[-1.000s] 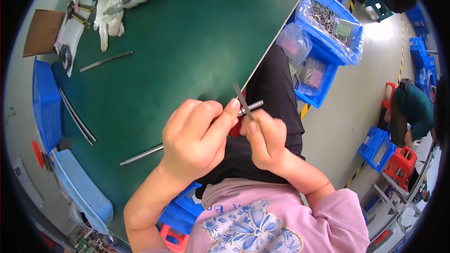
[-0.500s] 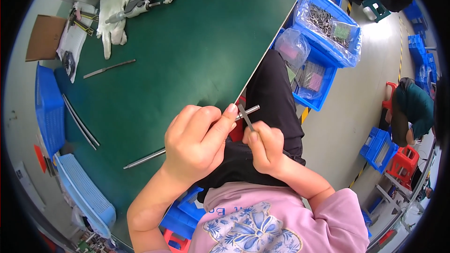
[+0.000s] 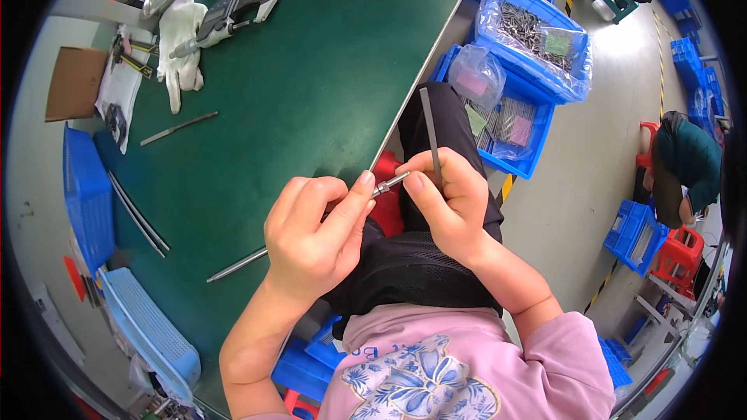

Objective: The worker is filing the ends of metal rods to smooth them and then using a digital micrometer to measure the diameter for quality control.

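Note:
My left hand point(image 3: 315, 237) is closed round a slim metal rod point(image 3: 240, 264), held aslant over the table's near edge. One end of the rod reaches out to the lower left; its stepped, narrower end comes out past my left thumb and finger. At that narrow tip are the thumb and finger of my right hand point(image 3: 459, 210), closed. A flat grey file point(image 3: 429, 120) is also gripped in my right hand, standing up from between the fingers and away from the rod. Part of the rod is hidden inside my left hand.
On the green table point(image 3: 311, 54) lie another file point(image 3: 179, 129), a micrometer point(image 3: 233, 15), a white glove point(image 3: 180, 54) and thin curved strips point(image 3: 138, 214). Blue baskets point(image 3: 84, 187) line the left. Blue bins point(image 3: 537, 140) of metal parts stand right of the table. Another person point(image 3: 689, 159) sits farther right.
The file has come off the rod and swung upright in my right hand. My right fingertips have moved up to the rod's end, where a narrow tip now shows.

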Demonstrator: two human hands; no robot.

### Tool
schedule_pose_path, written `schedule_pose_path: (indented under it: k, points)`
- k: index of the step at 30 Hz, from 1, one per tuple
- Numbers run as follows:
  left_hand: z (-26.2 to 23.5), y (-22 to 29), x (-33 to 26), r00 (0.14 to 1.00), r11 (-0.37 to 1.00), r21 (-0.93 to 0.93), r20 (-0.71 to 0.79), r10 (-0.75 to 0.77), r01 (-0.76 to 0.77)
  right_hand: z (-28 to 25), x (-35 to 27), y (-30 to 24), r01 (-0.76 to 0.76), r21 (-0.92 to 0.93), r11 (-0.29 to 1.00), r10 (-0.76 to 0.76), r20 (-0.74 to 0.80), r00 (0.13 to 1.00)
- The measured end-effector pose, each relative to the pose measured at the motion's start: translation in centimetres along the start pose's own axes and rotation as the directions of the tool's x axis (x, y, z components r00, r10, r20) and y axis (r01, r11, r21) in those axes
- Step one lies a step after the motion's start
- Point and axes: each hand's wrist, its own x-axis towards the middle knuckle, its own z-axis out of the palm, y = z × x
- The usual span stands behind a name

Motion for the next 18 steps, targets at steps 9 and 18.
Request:
schedule_pose_path:
  k: [9,18]
  points:
    - [-0.21,0.25,0.33,0.999,0.998,-0.045,-0.001,-0.045,0.044,0.17,0.24,-0.07,-0.011,-0.032,0.999,0.01,-0.022,1.0]
    - [-0.03,0.2,0.29,0.999,0.999,-0.041,-0.038,-0.036,0.035,0.29,0.25,0.31,0.124,-0.04,0.991,-0.124,-0.003,0.992]
